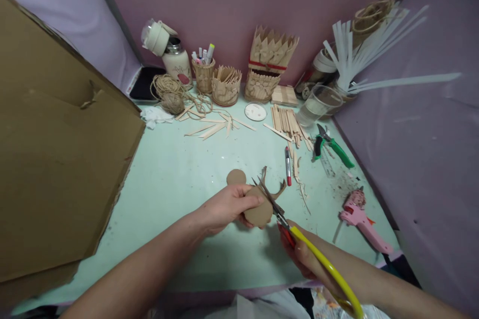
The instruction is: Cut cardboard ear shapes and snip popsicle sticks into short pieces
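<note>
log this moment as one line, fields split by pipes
left hand: holding cardboard disc | right hand: holding scissors, blades at disc edge | pink glue gun: lying at right

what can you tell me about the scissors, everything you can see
The scissors have grey, metal-looking blades, a long yellow handle and a red part near the fingers. The right hand grips them above the table, tips pointing forward and left, blades slightly apart. They lie along the right edge of the cardboard disc in the left hand.
</note>
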Demonstrator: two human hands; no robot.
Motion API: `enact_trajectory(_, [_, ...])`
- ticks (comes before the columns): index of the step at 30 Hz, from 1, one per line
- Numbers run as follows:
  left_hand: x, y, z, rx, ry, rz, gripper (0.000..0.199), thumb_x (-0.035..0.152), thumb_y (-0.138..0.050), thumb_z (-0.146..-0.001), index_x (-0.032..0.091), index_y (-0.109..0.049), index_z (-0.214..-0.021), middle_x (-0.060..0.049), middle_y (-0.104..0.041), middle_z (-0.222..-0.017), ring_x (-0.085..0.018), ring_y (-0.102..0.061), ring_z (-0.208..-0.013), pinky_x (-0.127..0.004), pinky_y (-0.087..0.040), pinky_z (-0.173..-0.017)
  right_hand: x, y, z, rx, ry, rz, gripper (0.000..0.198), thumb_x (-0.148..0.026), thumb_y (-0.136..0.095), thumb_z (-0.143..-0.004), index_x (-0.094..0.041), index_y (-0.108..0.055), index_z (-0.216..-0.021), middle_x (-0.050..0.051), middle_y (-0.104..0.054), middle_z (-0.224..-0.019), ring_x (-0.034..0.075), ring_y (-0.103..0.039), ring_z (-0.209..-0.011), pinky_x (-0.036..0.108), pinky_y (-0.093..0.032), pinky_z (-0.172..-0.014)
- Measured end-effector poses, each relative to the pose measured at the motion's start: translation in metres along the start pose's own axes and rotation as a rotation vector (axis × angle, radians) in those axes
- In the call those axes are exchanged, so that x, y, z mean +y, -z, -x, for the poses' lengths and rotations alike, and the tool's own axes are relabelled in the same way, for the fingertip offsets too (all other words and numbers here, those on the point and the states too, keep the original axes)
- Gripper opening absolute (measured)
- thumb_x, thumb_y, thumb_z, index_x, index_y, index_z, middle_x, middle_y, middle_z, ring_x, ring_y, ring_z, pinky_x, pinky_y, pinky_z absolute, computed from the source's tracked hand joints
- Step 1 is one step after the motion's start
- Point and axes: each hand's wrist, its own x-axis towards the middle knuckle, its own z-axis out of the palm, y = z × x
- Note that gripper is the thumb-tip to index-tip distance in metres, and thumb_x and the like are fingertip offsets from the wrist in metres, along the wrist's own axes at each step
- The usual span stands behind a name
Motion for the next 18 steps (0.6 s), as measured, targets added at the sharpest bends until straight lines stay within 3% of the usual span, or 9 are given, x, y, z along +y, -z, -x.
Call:
enact_trajectory(9, [0.001,0.003,0.001,-0.025,-0.001,0.013,0.034,0.047,-0.069,-0.071,0.014,-0.061,-0.078,-0.005,-0.067,-0.072,-0.013,-0.063,-0.06,-0.022,-0.045,-0.05,0.005,-0.004,0.0,0.06,-0.061,-0.084,0.056,-0.076,-0.024,-0.085,-0.022,-0.037,-0.076,-0.004,-0.035,-0.069,0.012,-0.031,-0.06,0.026,-0.032,-0.053])
enact_trajectory(14, [0.001,0.0,0.001,0.052,-0.023,0.066,0.034,0.044,-0.07,-0.072,0.012,-0.064,-0.083,-0.007,-0.069,-0.076,-0.014,-0.064,-0.063,-0.023,-0.048,-0.055,0.015,-0.015,-0.006,0.172,-0.124,-0.167,0.06,-0.081,-0.031,-0.079,-0.022,-0.037,-0.074,-0.004,-0.032,-0.069,0.013,-0.029,-0.062,0.026,-0.029,-0.054])
enact_trajectory(18, [-0.001,-0.007,0.0,0.089,-0.044,0.166,0.033,0.043,-0.067,-0.078,0.012,-0.063,-0.09,-0.009,-0.07,-0.085,-0.013,-0.068,-0.069,-0.022,-0.051,-0.063,0.015,-0.02,-0.01,0.285,-0.129,-0.171,0.057,-0.079,-0.03,-0.082,-0.022,-0.037,-0.077,-0.003,-0.033,-0.073,0.014,-0.029,-0.065,0.027,-0.031,-0.056])
